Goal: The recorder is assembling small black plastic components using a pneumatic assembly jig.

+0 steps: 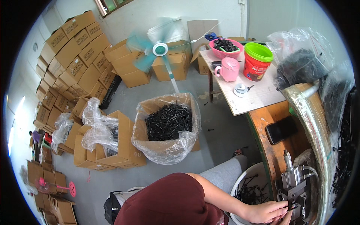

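Observation:
My left hand point(267, 211) reaches across to a small metal clamping fixture point(294, 183) with a cylinder and a hose, at the lower right. Its fingers are pinched together at the fixture's near side, beside a thin dark piece whose kind I cannot make out. My right hand point(287, 218) shows only in part at the lower edge, its fingers bent close against the left fingertips. Whatever lies between the fingers is hidden. Below my left forearm stands a white tub point(237, 187) holding several black stick-like plastic parts point(252, 192).
A black phone point(281, 130) lies on the wooden bench point(265, 150). The white table point(240, 101) carries a pink mug point(228, 69), a red bucket point(256, 65) and a pink basin point(226, 53). A plastic-lined carton point(140, 144) of black parts stands near a spinning fan point(160, 49). Stacked cartons point(80, 62) line the wall.

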`<control>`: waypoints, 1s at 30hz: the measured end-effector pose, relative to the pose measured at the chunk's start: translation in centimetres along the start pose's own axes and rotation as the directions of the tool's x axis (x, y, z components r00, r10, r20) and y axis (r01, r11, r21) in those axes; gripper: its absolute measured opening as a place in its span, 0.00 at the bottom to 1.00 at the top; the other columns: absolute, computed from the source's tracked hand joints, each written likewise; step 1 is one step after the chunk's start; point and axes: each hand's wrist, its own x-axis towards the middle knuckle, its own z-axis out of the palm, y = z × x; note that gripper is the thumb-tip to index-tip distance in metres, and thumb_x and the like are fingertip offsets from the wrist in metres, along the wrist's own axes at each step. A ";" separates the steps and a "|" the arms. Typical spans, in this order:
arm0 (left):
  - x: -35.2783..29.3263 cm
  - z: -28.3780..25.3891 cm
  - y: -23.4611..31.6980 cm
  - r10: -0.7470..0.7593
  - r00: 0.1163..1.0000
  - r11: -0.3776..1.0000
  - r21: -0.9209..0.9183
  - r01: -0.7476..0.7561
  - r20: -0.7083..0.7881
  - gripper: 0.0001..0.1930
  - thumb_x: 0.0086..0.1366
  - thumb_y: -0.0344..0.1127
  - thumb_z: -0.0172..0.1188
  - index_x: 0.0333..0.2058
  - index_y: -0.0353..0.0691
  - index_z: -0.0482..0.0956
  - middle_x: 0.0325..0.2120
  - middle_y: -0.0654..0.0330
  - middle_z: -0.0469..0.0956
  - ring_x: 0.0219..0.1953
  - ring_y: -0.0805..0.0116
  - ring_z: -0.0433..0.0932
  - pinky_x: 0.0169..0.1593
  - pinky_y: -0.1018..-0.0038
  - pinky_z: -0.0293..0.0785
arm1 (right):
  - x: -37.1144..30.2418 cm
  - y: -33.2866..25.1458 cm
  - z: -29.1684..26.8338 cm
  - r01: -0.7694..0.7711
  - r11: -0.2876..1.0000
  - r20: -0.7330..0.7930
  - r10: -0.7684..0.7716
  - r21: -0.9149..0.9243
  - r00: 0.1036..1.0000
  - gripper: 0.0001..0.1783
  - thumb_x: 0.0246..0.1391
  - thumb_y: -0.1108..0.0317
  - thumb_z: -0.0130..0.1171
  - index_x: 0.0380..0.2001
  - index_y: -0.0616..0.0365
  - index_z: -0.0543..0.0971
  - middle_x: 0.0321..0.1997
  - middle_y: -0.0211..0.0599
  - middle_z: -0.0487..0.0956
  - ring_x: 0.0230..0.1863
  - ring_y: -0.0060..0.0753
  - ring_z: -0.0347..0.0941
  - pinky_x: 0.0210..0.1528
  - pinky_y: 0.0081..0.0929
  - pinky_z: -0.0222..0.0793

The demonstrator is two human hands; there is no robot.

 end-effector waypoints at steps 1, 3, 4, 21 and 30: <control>-0.2 0.2 0.9 -0.032 0.999 0.999 -0.019 0.032 -0.015 0.12 0.79 0.39 0.43 0.41 0.37 0.70 0.26 0.63 0.70 0.26 0.73 0.72 0.33 0.73 0.71 | 0.0 0.0 0.1 0.003 1.000 -0.014 -0.003 -0.003 1.000 0.27 0.66 0.50 0.55 0.60 0.56 0.74 0.49 0.45 0.83 0.42 0.50 0.83 0.41 0.38 0.79; -0.3 -0.1 0.8 0.076 0.997 0.994 0.082 -0.073 -0.032 0.13 0.79 0.39 0.43 0.42 0.37 0.71 0.30 0.60 0.76 0.27 0.70 0.77 0.35 0.72 0.73 | 0.1 -0.3 -0.4 -0.004 0.998 0.017 0.003 0.061 1.000 0.28 0.66 0.50 0.55 0.62 0.56 0.73 0.51 0.46 0.82 0.46 0.48 0.82 0.46 0.37 0.79; -0.3 0.0 0.8 0.151 0.987 0.983 0.114 -0.144 -0.054 0.13 0.79 0.39 0.42 0.43 0.36 0.71 0.31 0.59 0.78 0.30 0.69 0.78 0.36 0.71 0.74 | 0.3 -0.5 -0.7 0.045 0.995 -0.001 -0.045 0.089 0.999 0.28 0.66 0.51 0.55 0.62 0.56 0.73 0.53 0.46 0.82 0.47 0.47 0.82 0.47 0.37 0.79; 0.2 -0.1 1.9 0.449 0.892 0.857 0.306 -0.414 -0.048 0.15 0.79 0.38 0.40 0.46 0.32 0.70 0.44 0.56 0.85 0.49 0.61 0.80 0.54 0.68 0.71 | -4.9 -2.1 5.3 0.314 0.859 0.036 -0.358 0.404 0.933 0.20 0.52 0.71 0.72 0.46 0.66 0.80 0.45 0.53 0.79 0.45 0.56 0.78 0.45 0.43 0.76; 0.8 0.0 1.5 0.418 0.907 0.861 0.340 -0.378 -0.049 0.14 0.79 0.38 0.40 0.45 0.32 0.68 0.44 0.57 0.85 0.48 0.61 0.80 0.52 0.69 0.71 | -5.4 -1.8 4.7 0.156 0.879 -0.341 0.007 0.450 0.940 0.20 0.50 0.68 0.74 0.42 0.67 0.80 0.39 0.45 0.81 0.36 0.42 0.79 0.36 0.31 0.76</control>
